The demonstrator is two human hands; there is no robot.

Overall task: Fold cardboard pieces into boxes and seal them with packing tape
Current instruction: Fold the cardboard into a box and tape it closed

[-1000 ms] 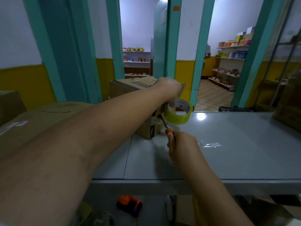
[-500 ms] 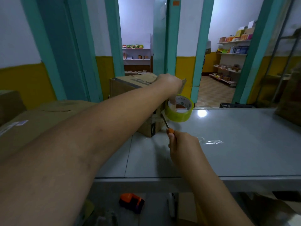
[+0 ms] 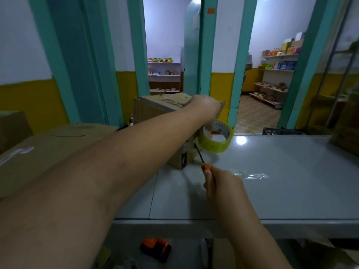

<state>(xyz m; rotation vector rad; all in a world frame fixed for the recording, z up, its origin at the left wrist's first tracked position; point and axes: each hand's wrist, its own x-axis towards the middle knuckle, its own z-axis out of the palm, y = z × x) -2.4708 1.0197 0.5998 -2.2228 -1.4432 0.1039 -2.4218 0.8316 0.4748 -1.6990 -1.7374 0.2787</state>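
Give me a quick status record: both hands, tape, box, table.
left hand: holds the tape roll at the box's right side
right hand: grips the cutter by its orange handle, blade pointing up toward the tape roll
box: folded up, standing on the table
table: grey; a plastic scrap lies right of the right hand
below table: orange tool

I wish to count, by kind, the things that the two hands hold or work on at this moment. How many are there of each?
Cardboard box: 1
Tape roll: 1
Orange-handled blade: 1
Total: 3
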